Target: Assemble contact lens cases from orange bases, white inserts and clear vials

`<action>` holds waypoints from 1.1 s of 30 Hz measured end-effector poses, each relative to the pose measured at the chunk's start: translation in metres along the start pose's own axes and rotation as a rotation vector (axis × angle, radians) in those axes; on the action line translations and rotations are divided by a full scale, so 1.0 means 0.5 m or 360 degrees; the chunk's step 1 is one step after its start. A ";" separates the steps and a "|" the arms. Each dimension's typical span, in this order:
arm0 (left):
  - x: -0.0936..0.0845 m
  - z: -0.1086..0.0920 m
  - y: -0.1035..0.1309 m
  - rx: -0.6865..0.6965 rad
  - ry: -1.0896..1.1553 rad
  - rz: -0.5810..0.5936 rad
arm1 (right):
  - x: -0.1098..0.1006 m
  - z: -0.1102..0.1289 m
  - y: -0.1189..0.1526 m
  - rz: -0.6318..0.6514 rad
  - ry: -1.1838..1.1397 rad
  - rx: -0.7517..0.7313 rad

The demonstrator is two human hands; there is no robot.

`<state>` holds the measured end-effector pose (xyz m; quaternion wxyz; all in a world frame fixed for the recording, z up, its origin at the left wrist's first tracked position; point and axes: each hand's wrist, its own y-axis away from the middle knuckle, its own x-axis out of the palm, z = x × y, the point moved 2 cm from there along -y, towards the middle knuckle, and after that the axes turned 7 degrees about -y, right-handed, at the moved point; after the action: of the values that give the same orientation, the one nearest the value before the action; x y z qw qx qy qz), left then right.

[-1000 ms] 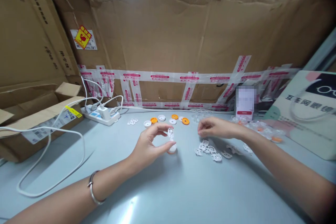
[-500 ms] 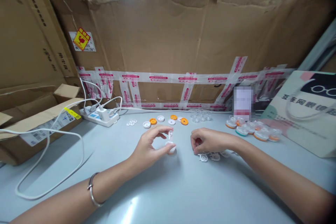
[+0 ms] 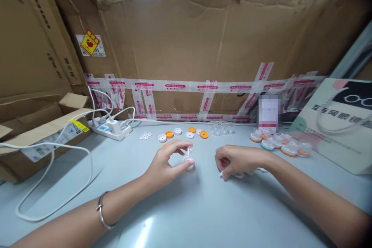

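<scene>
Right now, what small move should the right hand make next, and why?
I'd suggest the right hand pinch and lift just one of the thin white plastic pieces. It is down at them, thumb by one piece's edge, though whether it grips that piece is hard to tell. The left hand is occupied, holding a small white plastic part.

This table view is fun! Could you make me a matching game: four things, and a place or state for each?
1. Left hand
2. Right hand
3. Power strip
4. Yellow sticker

A. Beside the open carton
B. Down at the loose white parts
C. On large brown cardboard
D. Holding a small white piece

Pairs: 1-D, 2-B, 3-A, 4-C
</scene>
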<state>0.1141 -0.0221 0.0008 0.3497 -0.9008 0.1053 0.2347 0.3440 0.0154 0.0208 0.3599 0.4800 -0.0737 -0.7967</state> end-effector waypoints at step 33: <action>-0.009 -0.038 0.004 0.0252 -0.0057 -0.0024 | 0.060 0.110 -0.021 -0.0747 -0.1754 -0.0840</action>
<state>0.1161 -0.0365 0.0142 0.4235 -0.8667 0.1105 0.2391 0.2850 -0.0088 0.0237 0.1917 -0.0999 0.0574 -0.9747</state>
